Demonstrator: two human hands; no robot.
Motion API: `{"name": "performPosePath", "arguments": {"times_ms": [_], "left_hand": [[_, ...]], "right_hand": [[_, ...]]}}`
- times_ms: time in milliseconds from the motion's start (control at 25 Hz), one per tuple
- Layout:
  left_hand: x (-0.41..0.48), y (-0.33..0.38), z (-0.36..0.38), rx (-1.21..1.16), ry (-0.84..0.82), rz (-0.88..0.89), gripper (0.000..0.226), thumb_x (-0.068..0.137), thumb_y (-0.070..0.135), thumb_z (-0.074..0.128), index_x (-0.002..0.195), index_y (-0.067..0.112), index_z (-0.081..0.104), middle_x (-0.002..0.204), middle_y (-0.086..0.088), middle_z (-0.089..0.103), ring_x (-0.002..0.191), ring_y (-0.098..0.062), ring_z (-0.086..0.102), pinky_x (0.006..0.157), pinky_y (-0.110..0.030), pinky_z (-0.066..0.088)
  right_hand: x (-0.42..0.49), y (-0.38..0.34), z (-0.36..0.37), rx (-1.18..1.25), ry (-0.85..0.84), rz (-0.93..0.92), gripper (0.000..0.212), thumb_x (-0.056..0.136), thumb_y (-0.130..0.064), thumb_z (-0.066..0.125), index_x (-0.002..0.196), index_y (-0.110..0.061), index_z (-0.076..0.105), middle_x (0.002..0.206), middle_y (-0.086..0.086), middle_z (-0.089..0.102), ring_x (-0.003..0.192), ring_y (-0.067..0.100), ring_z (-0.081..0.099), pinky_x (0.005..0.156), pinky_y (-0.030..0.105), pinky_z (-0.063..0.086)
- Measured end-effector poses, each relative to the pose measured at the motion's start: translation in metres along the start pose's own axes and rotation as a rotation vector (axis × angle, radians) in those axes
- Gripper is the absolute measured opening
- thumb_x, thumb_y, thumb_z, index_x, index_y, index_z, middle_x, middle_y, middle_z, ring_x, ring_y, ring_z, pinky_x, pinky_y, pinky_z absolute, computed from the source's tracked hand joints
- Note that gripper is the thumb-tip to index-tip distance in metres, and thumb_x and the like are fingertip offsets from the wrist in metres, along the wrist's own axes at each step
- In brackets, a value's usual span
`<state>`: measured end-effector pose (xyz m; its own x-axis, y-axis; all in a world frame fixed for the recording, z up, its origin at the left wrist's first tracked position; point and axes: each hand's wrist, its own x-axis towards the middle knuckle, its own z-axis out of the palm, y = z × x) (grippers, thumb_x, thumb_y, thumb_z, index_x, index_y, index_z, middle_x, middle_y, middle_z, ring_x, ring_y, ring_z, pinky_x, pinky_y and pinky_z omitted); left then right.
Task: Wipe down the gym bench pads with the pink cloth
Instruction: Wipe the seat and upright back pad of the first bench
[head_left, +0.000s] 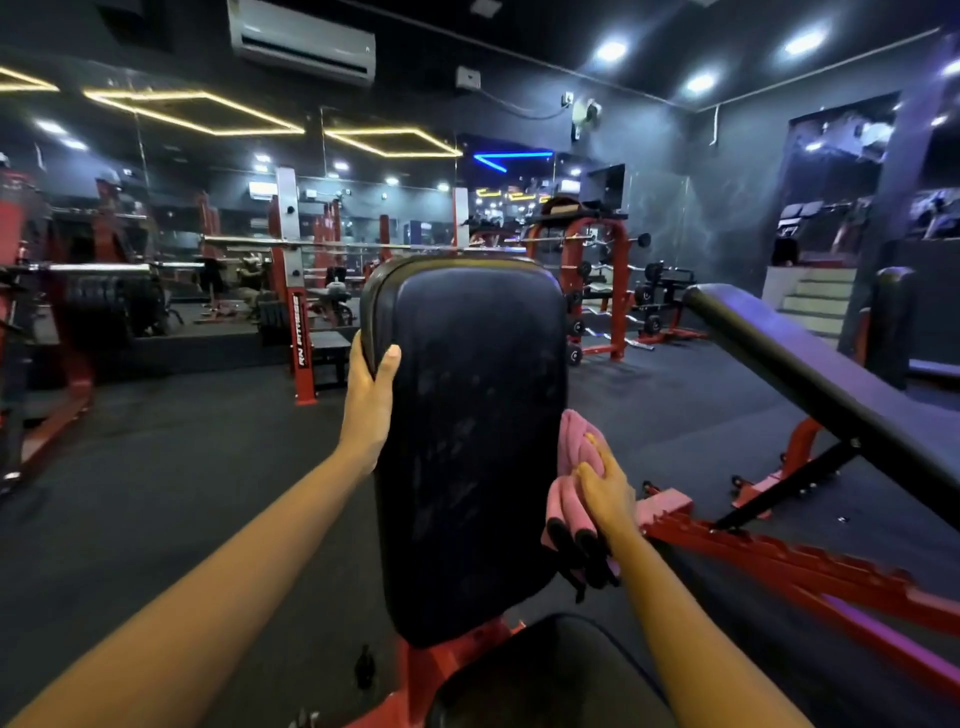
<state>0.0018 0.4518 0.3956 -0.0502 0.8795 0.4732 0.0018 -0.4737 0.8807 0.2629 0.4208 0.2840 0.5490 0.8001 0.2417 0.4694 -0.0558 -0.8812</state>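
**A:** What does the right grip have hold of?

**B:** The right grip (605, 486) is curled round the bunched pink cloth (571, 434) and presses it against the right-hand edge of the upright back pad (467, 441), just right of the frame's centre. Dark strips hang below the cloth. I cannot tell what they are.

**A:** And the other one?

**B:** The left grip (371, 400) clasps the pad's left edge, higher up. The thumb lies on the front face and the fingers wrap behind. It holds no cloth, so I'd say it is bracing the pad.

**A:** Which step is this, then?

**B:** Wiping the side of the back pad, I judge. The front face shows pale streaks, so it likely needs a pass too. The seat pad (550, 675) at the bottom centre has no cloth on it.

**A:** What does the next move call for?

**B:** Probably sliding the cloth along the edge or round onto the face. It should be pressed flat, with the left grip steadying the pad. A second bench (810, 374) slants across the right side above its red frame (779, 561), well apart from the cloth.
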Motion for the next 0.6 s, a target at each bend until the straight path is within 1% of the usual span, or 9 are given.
{"name": "performPosePath", "arguments": {"times_ms": [40, 120, 200, 320, 360, 400, 480, 520, 600], "left_hand": [[-0.008, -0.006, -0.004, 0.043, -0.029, 0.017, 0.070, 0.092, 0.048, 0.045, 0.148, 0.033, 0.006, 0.156, 0.005, 0.015, 0.142, -0.015, 0.019, 0.116, -0.039, 0.019], [-0.034, -0.020, -0.009, 0.140, -0.062, 0.030, 0.072, 0.092, 0.043, 0.049, 0.147, 0.036, 0.004, 0.155, 0.008, 0.012, 0.137, -0.002, 0.014, 0.115, -0.034, 0.016], [-0.067, -0.042, -0.017, 0.173, -0.070, -0.004, 0.067, 0.092, 0.039, 0.050, 0.147, 0.036, 0.011, 0.149, 0.012, 0.020, 0.131, 0.004, 0.016, 0.112, -0.029, 0.017], [-0.126, -0.078, -0.030, 0.182, -0.118, -0.054, 0.058, 0.091, 0.036, 0.052, 0.143, 0.032, 0.028, 0.140, 0.016, 0.028, 0.134, -0.004, 0.028, 0.115, -0.037, 0.026], [-0.146, -0.087, -0.032, 0.219, -0.142, -0.043, 0.053, 0.091, 0.033, 0.052, 0.141, 0.028, 0.033, 0.139, 0.015, 0.031, 0.132, -0.002, 0.030, 0.115, -0.032, 0.026], [-0.165, -0.094, -0.031, 0.259, -0.167, -0.024, 0.049, 0.092, 0.031, 0.052, 0.138, 0.026, 0.038, 0.138, 0.014, 0.034, 0.129, 0.001, 0.030, 0.113, -0.024, 0.025], [-0.198, -0.107, -0.024, 0.315, -0.255, 0.016, 0.047, 0.091, 0.036, 0.049, 0.135, 0.023, 0.042, 0.137, 0.012, 0.038, 0.127, 0.004, 0.031, 0.106, -0.009, 0.022], [-0.211, -0.116, -0.019, 0.346, -0.322, 0.022, 0.050, 0.088, 0.040, 0.046, 0.135, 0.022, 0.043, 0.138, 0.010, 0.039, 0.129, 0.002, 0.031, 0.107, -0.009, 0.021], [-0.227, -0.139, -0.004, 0.431, -0.457, 0.009, 0.059, 0.086, 0.051, 0.039, 0.137, 0.023, 0.040, 0.144, 0.006, 0.037, 0.135, -0.004, 0.027, 0.113, -0.020, 0.017]], "right_hand": [[-0.003, 0.004, 0.001, -0.024, 0.015, -0.012, 0.050, 0.090, -0.027, 0.044, 0.138, -0.043, 0.037, 0.139, 0.008, 0.049, 0.120, 0.034, 0.049, 0.103, 0.044, 0.039], [-0.018, 0.011, 0.006, -0.054, 0.050, -0.029, 0.049, 0.091, -0.030, 0.045, 0.138, -0.042, 0.037, 0.138, 0.011, 0.049, 0.120, 0.035, 0.049, 0.102, 0.044, 0.040], [-0.042, 0.022, 0.016, -0.089, 0.055, -0.003, 0.048, 0.091, -0.032, 0.046, 0.138, -0.041, 0.038, 0.136, 0.013, 0.050, 0.118, 0.036, 0.049, 0.100, 0.043, 0.041], [-0.088, 0.038, 0.027, -0.216, -0.044, 0.008, 0.046, 0.090, -0.033, 0.048, 0.135, -0.043, 0.042, 0.133, 0.014, 0.052, 0.116, 0.036, 0.050, 0.098, 0.042, 0.043], [-0.100, 0.038, 0.027, -0.282, -0.083, -0.014, 0.046, 0.089, -0.033, 0.049, 0.133, -0.043, 0.044, 0.133, 0.014, 0.052, 0.115, 0.037, 0.050, 0.097, 0.042, 0.043], [-0.110, 0.036, 0.024, -0.358, -0.116, -0.046, 0.046, 0.088, -0.032, 0.050, 0.133, -0.044, 0.045, 0.132, 0.015, 0.052, 0.115, 0.037, 0.050, 0.096, 0.042, 0.043], [-0.126, 0.030, 0.013, -0.521, -0.186, -0.082, 0.047, 0.089, -0.031, 0.049, 0.134, -0.043, 0.043, 0.129, 0.016, 0.051, 0.114, 0.039, 0.047, 0.094, 0.041, 0.040], [-0.138, 0.030, 0.007, -0.615, -0.214, -0.089, 0.046, 0.090, -0.032, 0.048, 0.135, -0.042, 0.042, 0.127, 0.016, 0.050, 0.113, 0.039, 0.045, 0.094, 0.041, 0.039], [-0.162, 0.041, -0.005, -0.798, -0.231, -0.080, 0.045, 0.092, -0.035, 0.046, 0.136, -0.039, 0.040, 0.126, 0.014, 0.048, 0.113, 0.037, 0.043, 0.092, 0.042, 0.039]]}}
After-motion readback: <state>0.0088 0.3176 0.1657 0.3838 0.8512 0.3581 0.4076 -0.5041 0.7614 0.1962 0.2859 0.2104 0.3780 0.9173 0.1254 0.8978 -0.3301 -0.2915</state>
